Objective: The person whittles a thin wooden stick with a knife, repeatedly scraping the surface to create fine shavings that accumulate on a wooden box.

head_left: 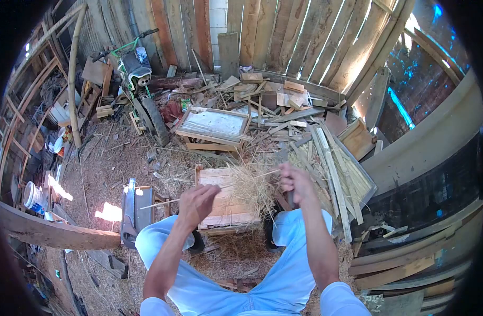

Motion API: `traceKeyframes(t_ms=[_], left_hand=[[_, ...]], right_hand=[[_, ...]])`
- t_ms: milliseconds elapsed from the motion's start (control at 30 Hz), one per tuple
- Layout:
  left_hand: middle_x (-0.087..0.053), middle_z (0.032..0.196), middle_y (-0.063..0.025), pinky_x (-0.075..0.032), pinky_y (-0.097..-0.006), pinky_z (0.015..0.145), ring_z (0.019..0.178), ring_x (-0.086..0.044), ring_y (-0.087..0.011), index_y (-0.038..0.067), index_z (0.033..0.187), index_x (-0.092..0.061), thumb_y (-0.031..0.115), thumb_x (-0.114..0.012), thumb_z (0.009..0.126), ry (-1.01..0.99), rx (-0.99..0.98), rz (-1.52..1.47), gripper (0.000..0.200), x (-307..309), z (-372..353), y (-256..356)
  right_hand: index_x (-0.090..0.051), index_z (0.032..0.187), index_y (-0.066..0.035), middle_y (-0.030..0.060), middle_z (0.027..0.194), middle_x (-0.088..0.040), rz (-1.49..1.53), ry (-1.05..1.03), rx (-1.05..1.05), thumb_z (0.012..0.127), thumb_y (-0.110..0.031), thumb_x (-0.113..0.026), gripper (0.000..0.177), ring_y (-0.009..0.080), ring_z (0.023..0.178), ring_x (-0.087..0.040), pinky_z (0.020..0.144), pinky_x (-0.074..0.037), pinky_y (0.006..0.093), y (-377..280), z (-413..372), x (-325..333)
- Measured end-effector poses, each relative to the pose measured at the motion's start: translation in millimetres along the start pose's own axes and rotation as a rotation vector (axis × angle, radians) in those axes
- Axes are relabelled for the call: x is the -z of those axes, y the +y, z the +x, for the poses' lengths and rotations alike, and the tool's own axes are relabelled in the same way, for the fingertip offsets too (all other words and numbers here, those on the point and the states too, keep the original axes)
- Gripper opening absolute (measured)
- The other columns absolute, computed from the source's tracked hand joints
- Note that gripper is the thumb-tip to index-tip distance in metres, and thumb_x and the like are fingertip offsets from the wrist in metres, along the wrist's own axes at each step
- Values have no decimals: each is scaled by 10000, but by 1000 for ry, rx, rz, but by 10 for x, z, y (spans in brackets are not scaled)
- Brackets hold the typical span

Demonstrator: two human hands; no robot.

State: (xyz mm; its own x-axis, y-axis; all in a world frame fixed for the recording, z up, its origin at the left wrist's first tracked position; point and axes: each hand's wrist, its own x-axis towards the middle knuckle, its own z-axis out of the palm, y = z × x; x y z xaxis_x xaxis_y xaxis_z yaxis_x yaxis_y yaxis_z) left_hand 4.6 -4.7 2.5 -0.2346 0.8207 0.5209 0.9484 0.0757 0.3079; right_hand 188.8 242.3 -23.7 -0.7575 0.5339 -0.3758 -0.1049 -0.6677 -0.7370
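My left hand (pixel 198 204) is closed around a thin light wooden stick (pixel 165 203), which slants up to the right across a low wooden box (pixel 212 208). At the stick's far end, my right hand (pixel 297 181) is closed on what looks like a knife (pixel 282 152). Its grey blade points away from me, and a dark handle end shows below the fist. A tangle of pale curled shavings (pixel 252 189) covers the right part of the box top. The box stands between my knees.
A handsaw (pixel 128 208) rests on a dark case at the left. Ahead are a wooden frame (pixel 212 125) with thin sticks on it, a heap of scrap wood (pixel 283 100) and a green bicycle (pixel 141 79). Long slats (pixel 333 179) lie at the right. Shavings litter the ground.
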Motion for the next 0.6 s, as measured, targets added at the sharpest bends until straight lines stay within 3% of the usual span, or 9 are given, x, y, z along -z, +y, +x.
traceKeyframes(t_ms=[67,167,267,333,433,500,600], left_hand=[[-588,698,-40,-472,-342,520,627,-597,-228,99,816,-594,59,-620,756,120,65,30,76,114,-66,-133],[-613,711,-61,-477,-360,520,627,-611,-260,76,800,-596,73,-611,776,56,205,90,28,173,-111,-214],[-631,739,-83,-475,-369,512,623,-618,-281,70,809,-601,118,-595,827,102,200,1,51,-6,-18,-140],[-646,766,-88,-478,-374,510,628,-623,-290,76,817,-609,150,-589,849,52,201,-43,83,-138,26,-105],[-655,765,-89,-491,-370,539,638,-632,-292,76,853,-641,127,-609,823,5,199,-105,67,-251,95,42],[-655,765,-82,-492,-367,535,632,-632,-287,78,847,-643,120,-609,821,52,159,-150,60,-295,126,98],[-653,749,-80,-491,-356,530,628,-632,-281,75,805,-646,127,-626,813,-24,172,-137,56,-255,133,111]], right_hand=[[-534,1037,9,-44,679,-442,49,74,52,951,-207,-479,238,20,477,-336,383,-259,160,-220,-54,202],[-542,1042,-1,-45,682,-453,10,185,197,944,-211,-490,237,14,461,-321,380,-258,162,-312,-52,257],[-550,1020,-53,-21,694,-489,-152,0,131,925,-228,-529,200,18,460,-333,378,-257,163,-113,-226,-173],[-486,1227,-53,-26,693,-493,-235,-120,43,924,-265,-539,374,6,457,-332,376,-261,156,180,-208,-410],[-456,1251,-54,-13,720,-510,-250,-211,-61,934,-267,-523,388,12,463,-339,383,-269,156,555,-142,-695],[-539,954,-32,5,706,-514,-110,-314,-39,919,-293,-553,263,23,487,-374,396,-281,165,662,-111,-819],[-559,1024,0,-2,709,-508,-142,-242,-25,924,-306,-543,322,20,488,-367,401,-280,166,656,-56,-783]])
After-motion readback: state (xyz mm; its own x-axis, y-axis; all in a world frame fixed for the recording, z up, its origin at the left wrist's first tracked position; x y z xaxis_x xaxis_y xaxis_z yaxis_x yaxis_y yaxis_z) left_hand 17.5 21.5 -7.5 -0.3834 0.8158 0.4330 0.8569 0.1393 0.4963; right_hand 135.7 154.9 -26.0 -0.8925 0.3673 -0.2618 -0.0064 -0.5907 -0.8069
